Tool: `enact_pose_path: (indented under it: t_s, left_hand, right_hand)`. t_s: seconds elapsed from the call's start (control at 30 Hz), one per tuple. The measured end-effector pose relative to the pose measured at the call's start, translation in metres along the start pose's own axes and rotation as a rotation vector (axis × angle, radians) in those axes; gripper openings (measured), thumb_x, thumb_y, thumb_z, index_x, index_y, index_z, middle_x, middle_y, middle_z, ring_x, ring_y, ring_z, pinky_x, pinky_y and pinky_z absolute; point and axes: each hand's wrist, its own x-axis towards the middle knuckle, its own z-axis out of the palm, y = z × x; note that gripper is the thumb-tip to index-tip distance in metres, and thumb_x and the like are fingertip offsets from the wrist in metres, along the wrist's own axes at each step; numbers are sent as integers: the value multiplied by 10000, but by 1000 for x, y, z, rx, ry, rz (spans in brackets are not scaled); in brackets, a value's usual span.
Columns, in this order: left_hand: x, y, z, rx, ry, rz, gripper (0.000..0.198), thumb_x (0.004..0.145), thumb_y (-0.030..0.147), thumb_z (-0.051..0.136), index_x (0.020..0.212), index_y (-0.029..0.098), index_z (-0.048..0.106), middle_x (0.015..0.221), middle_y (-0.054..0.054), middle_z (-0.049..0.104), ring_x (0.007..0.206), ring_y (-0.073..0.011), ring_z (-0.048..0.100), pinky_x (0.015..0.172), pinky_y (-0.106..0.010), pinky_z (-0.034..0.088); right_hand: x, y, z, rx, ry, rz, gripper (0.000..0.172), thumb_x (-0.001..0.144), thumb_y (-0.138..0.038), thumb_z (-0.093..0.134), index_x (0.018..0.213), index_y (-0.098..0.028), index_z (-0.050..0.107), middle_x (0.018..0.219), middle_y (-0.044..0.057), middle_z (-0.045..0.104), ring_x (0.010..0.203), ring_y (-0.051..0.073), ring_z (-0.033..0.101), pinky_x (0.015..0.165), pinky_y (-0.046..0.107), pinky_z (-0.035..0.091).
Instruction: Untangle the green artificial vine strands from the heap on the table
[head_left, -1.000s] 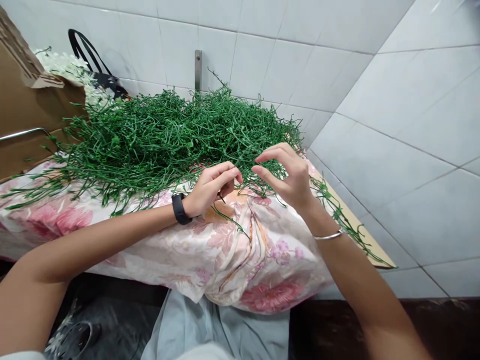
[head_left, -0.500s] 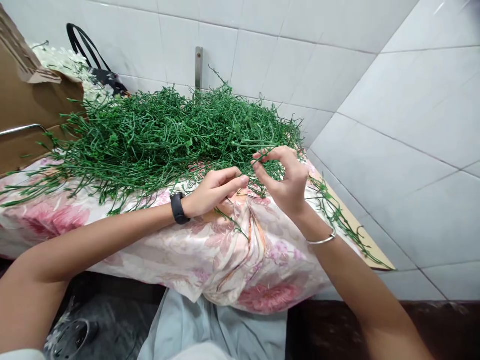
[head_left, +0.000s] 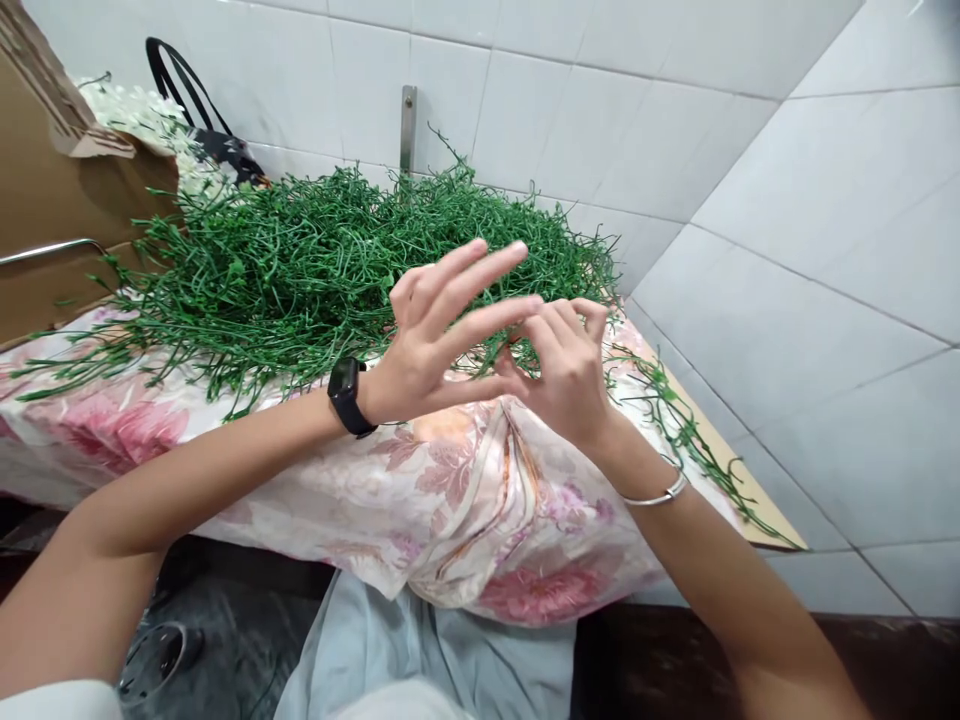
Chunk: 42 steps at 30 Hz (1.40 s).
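Observation:
My left hand (head_left: 439,335), with a black band on its wrist, hovers over the front of the table. Its fingers are spread, and the thumb and index finger reach to my right hand. My right hand (head_left: 566,365), wearing a silver bangle, has its fingers bent in a pinch around a thin green stem, mostly hidden by the fingers. Just behind both hands lies a big tangled heap of green artificial flower stems (head_left: 315,260). Under the hands is a floral cloth (head_left: 360,485) with a bunched fold.
Loose stems (head_left: 694,440) lie along the right edge, by a tan board (head_left: 776,535). A cardboard box (head_left: 67,210), white flowers (head_left: 142,112) and a black bag (head_left: 225,150) stand at the left. White tiled wall (head_left: 615,120) borders the back and right.
My left hand has turned and spread its fingers, its tips coming up against my right hand. The stem that hung below the left hand no longer shows. My right hand has curled its fingers further.

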Motion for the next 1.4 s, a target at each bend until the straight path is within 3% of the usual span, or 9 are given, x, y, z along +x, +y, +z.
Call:
enact_pose_path:
  t_s: [0.07,0.17,0.33,0.43,0.57,0.9,1.03,1.23,1.4]
  left_hand:
    - [-3,3,3,43,-41,25,416,780,448,556,1170,348,456,1338,2,439,1303,-263,292,1050,-492,152]
    - [-4,2,8,69,-9,-38,244,840,297,502,1070,376,523,1272,58,515,1278,-217,348,1043,-485,79]
    - [-2,-6,11,47,-55,-172,133,815,209,497,882,285,583,1059,35,637,1208,-208,428,1033,-472,74]
    - [-2,-8,12,50,-92,-183,137,784,164,493,869,248,560,982,21,654,1155,-201,468,1009,-445,117]
    - [-2,-6,12,-3,-132,-209,151,755,145,490,890,206,521,1046,-14,630,1171,-208,446,978,-401,176]
    - [0,-3,11,-151,-204,-381,287,786,348,565,1001,178,478,1022,-49,602,967,-180,522,886,-339,265]
    - [0,-6,10,-108,-222,-363,249,783,335,578,974,186,520,920,-16,614,914,-171,507,853,-330,263]
    - [-2,-7,10,-13,-187,-274,179,828,358,513,865,196,579,875,-18,609,894,-179,455,801,-336,267]
    - [-5,-4,14,111,-133,-150,169,852,342,477,856,221,594,867,-29,599,898,-188,450,797,-358,269]
  right_hand:
    - [-1,-3,1,-16,-28,-53,65,823,-244,448,779,-201,467,774,40,567,784,199,508,768,384,329]
    - [-2,-4,2,-20,-42,-69,69,836,-241,448,809,-190,485,824,49,597,810,194,522,789,389,325]
    - [1,-4,-2,-7,-57,-64,91,857,-186,436,903,-215,509,880,16,642,876,168,560,865,399,310]
    - [2,-6,-4,-22,-71,-107,130,864,-166,430,955,-210,511,936,18,650,943,167,566,921,414,298]
    - [0,-8,-4,-18,-117,-116,225,876,-133,385,1048,-207,510,1017,42,636,1030,188,546,969,459,296]
    - [-5,-18,-6,-10,-151,-53,331,876,-117,339,1158,-152,510,1054,108,615,1055,237,534,975,511,368]
    - [-5,-19,-5,-84,-128,-86,332,870,-103,331,1158,-139,493,993,111,622,996,226,550,938,477,393]
    - [-7,-12,1,-57,58,-216,336,838,-78,394,1145,-214,397,775,25,610,741,163,542,846,397,417]
    - [-5,-7,6,306,63,29,196,862,-130,367,1021,-240,336,748,-3,533,632,128,499,686,357,436]
